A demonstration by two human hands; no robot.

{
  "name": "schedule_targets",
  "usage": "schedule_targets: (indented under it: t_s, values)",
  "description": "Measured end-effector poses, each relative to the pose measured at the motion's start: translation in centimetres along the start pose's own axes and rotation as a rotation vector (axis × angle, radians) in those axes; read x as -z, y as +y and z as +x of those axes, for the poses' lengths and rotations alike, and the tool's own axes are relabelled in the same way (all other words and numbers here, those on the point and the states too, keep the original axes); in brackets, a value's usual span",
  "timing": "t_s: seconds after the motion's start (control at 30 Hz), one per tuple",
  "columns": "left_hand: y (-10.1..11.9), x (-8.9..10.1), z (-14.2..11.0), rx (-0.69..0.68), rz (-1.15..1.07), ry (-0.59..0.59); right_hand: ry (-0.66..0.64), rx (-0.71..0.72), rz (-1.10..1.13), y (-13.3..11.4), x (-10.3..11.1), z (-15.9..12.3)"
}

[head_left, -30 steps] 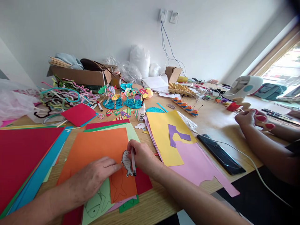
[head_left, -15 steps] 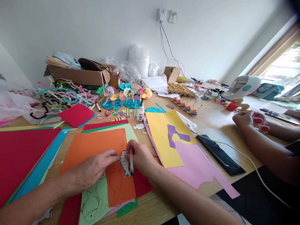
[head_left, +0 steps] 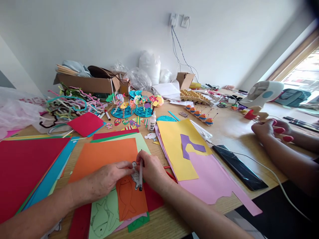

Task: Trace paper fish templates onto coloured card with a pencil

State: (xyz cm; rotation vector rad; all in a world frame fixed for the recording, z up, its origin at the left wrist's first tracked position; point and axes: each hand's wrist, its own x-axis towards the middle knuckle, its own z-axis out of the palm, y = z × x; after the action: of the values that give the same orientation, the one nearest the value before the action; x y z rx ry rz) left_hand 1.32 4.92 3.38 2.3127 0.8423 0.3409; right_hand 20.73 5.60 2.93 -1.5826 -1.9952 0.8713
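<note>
My left hand (head_left: 107, 181) has its fingers closed on the upper part of a small grey-and-white paper fish cutout (head_left: 136, 181), partly covering it. In my right hand (head_left: 154, 171) is a pen (head_left: 141, 176), held upright with its dark end down beside the cutout; the right fingertips are close to the fish. Under both hands lies an orange sheet (head_left: 133, 209) with a fish outline drawn on it. A light green sheet (head_left: 102, 215) with drawn fish shows below the left wrist. Red-handled scissors (head_left: 170, 174) seem to lie partly hidden behind my right hand.
Yellow paper (head_left: 171, 139) and pink paper (head_left: 209, 182) lie to the right, near a black phone (head_left: 239, 167). A glue bottle (head_left: 152, 122) stands ahead. Coloured sheets (head_left: 30, 169) are stacked left. At the right, another person's hands (head_left: 267, 129) hold a red-and-tan object.
My left fingers have moved over the fish cutout, which is now more covered and tilted. The pen stays in my right hand. The view has shifted slightly.
</note>
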Motion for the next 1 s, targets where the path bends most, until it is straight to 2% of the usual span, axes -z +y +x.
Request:
schedule_targets:
  t_s: [0.2,0.4,0.5,0.7,0.87,1.0]
  values:
    - [0.7,-0.1,0.4,0.053,-0.045,-0.019,0.000,0.013,0.030,0.3,0.4,0.1]
    - [0.2,-0.3,0.2,0.066,0.003,-0.016,0.058,0.067,0.047,0.9,2.4,-1.9]
    - [-0.6,-0.4,0.0,0.020,0.097,-0.027,0.023,0.129,-0.011,1.5,2.7,-3.9]
    - [-1.8,-0.4,-0.1,-0.137,0.218,-0.021,0.017,0.259,-0.146,2.2,1.6,-6.9]
    - [-1.9,0.0,0.2,-0.153,0.231,-0.030,-0.001,0.233,-0.034,2.4,1.4,-8.0]
    - [-2.0,0.2,0.3,-0.150,0.242,-0.044,0.056,0.209,0.077,3.0,1.5,-8.3]
